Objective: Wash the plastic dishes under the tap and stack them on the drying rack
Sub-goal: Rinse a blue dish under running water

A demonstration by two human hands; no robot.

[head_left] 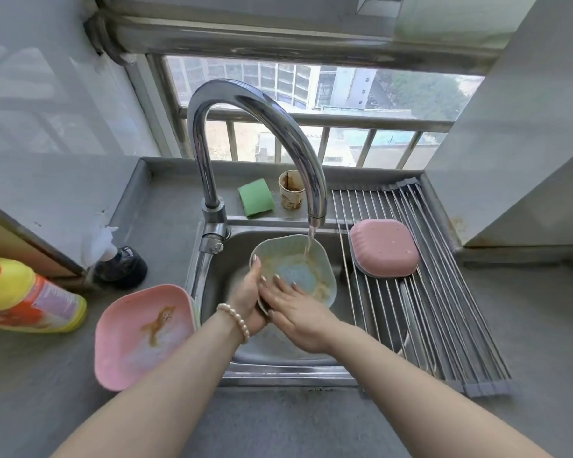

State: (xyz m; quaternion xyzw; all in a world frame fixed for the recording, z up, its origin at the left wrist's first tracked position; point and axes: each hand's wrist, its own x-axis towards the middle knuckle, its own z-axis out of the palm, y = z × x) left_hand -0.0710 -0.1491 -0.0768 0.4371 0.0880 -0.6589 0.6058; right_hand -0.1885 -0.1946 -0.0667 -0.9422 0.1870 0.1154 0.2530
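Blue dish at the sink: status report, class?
Left hand grips blue dish under running tap. Right hand rubs inside. Residue remains. Nothing obstructing.

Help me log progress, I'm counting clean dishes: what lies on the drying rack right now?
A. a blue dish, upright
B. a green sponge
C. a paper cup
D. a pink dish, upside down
D: a pink dish lies upside down on the drying rack.

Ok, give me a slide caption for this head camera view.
Left hand holds a blue dish under the running tap while the right hand rubs it.
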